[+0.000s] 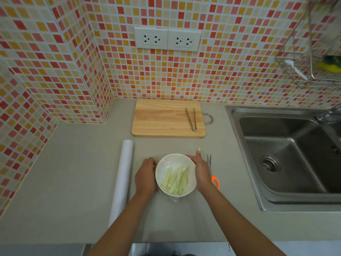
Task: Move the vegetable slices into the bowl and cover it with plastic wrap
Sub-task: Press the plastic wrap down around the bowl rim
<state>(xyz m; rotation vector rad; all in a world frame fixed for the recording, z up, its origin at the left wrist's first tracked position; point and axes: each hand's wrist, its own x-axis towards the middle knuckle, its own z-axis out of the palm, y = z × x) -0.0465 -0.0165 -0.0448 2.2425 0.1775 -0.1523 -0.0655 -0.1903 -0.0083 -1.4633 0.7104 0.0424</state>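
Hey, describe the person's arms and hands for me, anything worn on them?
Both forearms are bare, with no sleeves showing. No watch, bracelet or gloves on the left hand or the right hand. One nail on the right hand is painted pale yellow. I can't see any rings.

In front of me a mosaic-tiled wall of red, orange and cream squares carries two white double sockets and juts out in a corner on my left. Below it runs a grey countertop, with a stainless steel sink at my right under a wire rack.
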